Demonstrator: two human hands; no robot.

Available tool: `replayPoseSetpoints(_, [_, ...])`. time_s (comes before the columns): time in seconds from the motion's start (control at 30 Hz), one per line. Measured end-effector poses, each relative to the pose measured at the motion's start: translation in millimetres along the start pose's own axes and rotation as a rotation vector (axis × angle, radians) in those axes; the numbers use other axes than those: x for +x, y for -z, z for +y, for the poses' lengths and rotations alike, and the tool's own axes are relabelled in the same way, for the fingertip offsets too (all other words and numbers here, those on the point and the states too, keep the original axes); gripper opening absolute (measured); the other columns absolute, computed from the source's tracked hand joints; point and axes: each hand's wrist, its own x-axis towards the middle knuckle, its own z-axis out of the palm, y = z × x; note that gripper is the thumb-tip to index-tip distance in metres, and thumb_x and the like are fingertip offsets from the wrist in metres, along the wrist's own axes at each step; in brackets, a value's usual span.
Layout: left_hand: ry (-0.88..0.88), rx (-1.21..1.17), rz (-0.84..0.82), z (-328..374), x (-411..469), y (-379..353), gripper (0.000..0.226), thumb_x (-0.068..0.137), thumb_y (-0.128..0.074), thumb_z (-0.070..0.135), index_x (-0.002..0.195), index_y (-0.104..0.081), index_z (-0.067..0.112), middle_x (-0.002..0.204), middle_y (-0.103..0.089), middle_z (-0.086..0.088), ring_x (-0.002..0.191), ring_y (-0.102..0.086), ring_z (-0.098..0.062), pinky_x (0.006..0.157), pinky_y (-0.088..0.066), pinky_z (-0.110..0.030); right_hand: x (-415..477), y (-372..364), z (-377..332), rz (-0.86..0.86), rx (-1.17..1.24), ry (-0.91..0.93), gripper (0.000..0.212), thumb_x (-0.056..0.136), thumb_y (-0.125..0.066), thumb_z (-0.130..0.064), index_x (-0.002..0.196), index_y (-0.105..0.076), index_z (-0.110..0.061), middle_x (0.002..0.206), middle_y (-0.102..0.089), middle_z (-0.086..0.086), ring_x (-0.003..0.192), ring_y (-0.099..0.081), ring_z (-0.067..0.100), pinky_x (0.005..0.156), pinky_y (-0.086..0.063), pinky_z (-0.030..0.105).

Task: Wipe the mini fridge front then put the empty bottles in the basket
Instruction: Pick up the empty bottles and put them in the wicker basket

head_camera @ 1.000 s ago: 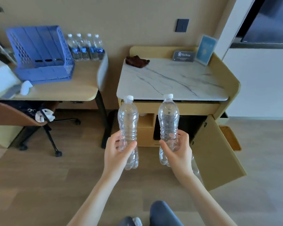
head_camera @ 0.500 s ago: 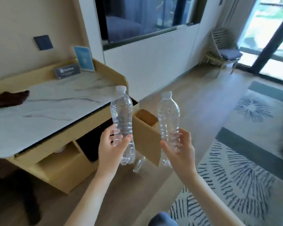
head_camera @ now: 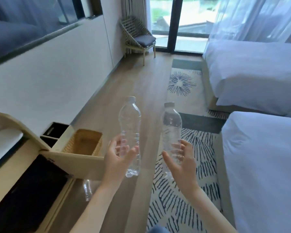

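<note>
I hold two clear empty plastic bottles with white caps upright in front of me. My left hand grips the lower part of the left bottle. The right bottle is held the same way in my right hand. A woven wicker basket stands on the floor behind the open cabinet door, just left of my left hand. A third clear bottle lies on the floor below that door. The dark mini fridge front shows at the lower left.
Two white beds fill the right side, with a patterned rug between them and the wooden floor. A wicker chair stands by the glass door at the back. A white low wall runs along the left.
My view has swung to the right, from the desk and marble-topped cabinet to the room with the beds. Both hands still hold the bottles, and the basket has come into view.
</note>
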Motion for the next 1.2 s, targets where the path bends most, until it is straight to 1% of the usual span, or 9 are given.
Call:
replayPoseSetpoints(0.1, [-0.003, 0.03, -0.043, 9.0, 42.2, -41.4, 0.06, 0.073, -0.08, 0.054, 0.122, -0.048, 0.045, 0.119, -0.063, 0.013, 0.105, -0.062, -0.002, 0.074, -0.047, -0.017, 43.2, 14.8, 17.6, 0.024, -0.003, -0.043, 0.065, 0.079, -0.079, -0.04, 0.13, -0.047, -0.014, 0.109, -0.062, -0.005, 0.096, -0.064, 0.015, 0.084, -0.056, 0.042])
replayPoseSetpoints(0.2, [-0.011, 0.053, -0.083, 15.0, 85.0, -72.9, 0.055, 0.076, -0.08, 0.049, 0.123, -0.052, 0.041, 0.118, -0.063, 0.014, 0.105, -0.063, -0.005, 0.076, -0.051, -0.02, 86.6, 24.6, 34.4, 0.05, -0.005, -0.089, 0.063, 0.08, -0.08, -0.037, 0.13, -0.047, -0.015, 0.111, -0.063, -0.002, 0.098, -0.064, 0.017, 0.085, -0.056, 0.041])
replayPoseSetpoints(0.33, [0.017, 0.044, -0.119, 10.5, 145.2, -102.6, 0.054, 0.08, -0.079, 0.035, 0.128, -0.054, 0.032, 0.117, -0.064, 0.007, 0.106, -0.065, -0.012, 0.076, -0.053, -0.022, 140.1, 16.0, 58.3, 0.06, -0.002, -0.146, 0.063, 0.08, -0.078, -0.041, 0.129, -0.047, -0.018, 0.112, -0.062, -0.005, 0.098, -0.064, 0.014, 0.085, -0.056, 0.038])
replayPoseSetpoints(0.57, [0.037, -0.02, -0.135, -9.9, 299.8, -135.6, 0.045, 0.081, -0.08, 0.029, 0.117, -0.055, 0.04, 0.117, -0.065, 0.007, 0.103, -0.066, -0.012, 0.072, -0.051, -0.018, 275.9, -49.6, 89.7, 0.078, -0.055, -0.152, 0.063, 0.078, -0.077, -0.046, 0.128, -0.046, -0.021, 0.112, -0.062, -0.006, 0.097, -0.063, 0.005, 0.084, -0.056, 0.033])
replayPoseSetpoints(0.7, [0.061, -0.093, -0.15, 1.9, 404.2, -144.2, 0.056, 0.07, -0.083, 0.043, 0.119, -0.059, 0.036, 0.115, -0.066, 0.007, 0.099, -0.068, -0.009, 0.068, -0.054, -0.017, 376.0, -92.1, 86.3, 0.087, -0.044, -0.138, 0.064, 0.081, -0.079, -0.04, 0.131, -0.046, -0.018, 0.113, -0.065, 0.0, 0.099, -0.066, 0.019, 0.085, -0.057, 0.045])
replayPoseSetpoints(0.83, [0.035, -0.113, -0.14, 26.3, 501.1, -145.3, 0.065, 0.056, -0.077, 0.057, 0.116, -0.059, 0.042, 0.112, -0.068, 0.007, 0.101, -0.069, -0.014, 0.083, -0.058, -0.031, 470.5, -133.7, 73.8, 0.086, -0.044, -0.099, 0.073, 0.074, -0.075, -0.053, 0.131, -0.046, -0.017, 0.11, -0.065, -0.003, 0.095, -0.067, 0.017, 0.08, -0.059, 0.044])
replayPoseSetpoints(0.97, [0.052, -0.099, -0.073, 33.0, 576.7, -144.1, 0.062, 0.054, -0.074, 0.059, 0.112, -0.059, 0.042, 0.113, -0.07, 0.003, 0.1, -0.07, -0.015, 0.081, -0.055, -0.027, 548.3, -175.2, 79.1, 0.033, -0.025, -0.072, 0.072, 0.073, -0.074, -0.053, 0.129, -0.047, -0.019, 0.109, -0.064, -0.007, 0.095, -0.067, 0.015, 0.082, -0.058, 0.041])
replayPoseSetpoints(1.07, [0.079, -0.091, 0.0, 25.1, 624.9, -141.5, 0.066, 0.055, -0.074, 0.059, 0.116, -0.06, 0.037, 0.115, -0.068, 0.003, 0.101, -0.069, -0.015, 0.085, -0.058, -0.034, 607.9, -211.2, 91.4, -0.051, -0.012, -0.062, 0.065, 0.075, -0.078, -0.048, 0.127, -0.047, -0.023, 0.109, -0.064, -0.008, 0.095, -0.067, 0.016, 0.083, -0.057, 0.042])
replayPoseSetpoints(1.2, [0.121, -0.11, 0.18, 14.5, 691.3, -132.9, 0.06, 0.056, -0.074, 0.058, 0.111, -0.061, 0.039, 0.111, -0.069, 0.004, 0.093, -0.07, -0.008, 0.067, -0.056, -0.02, 696.9, -275.6, 105.5, -0.213, 0.03, -0.008, 0.058, 0.075, -0.078, -0.05, 0.121, -0.046, -0.033, 0.106, -0.064, -0.013, 0.091, -0.067, 0.013, 0.079, -0.058, 0.038])
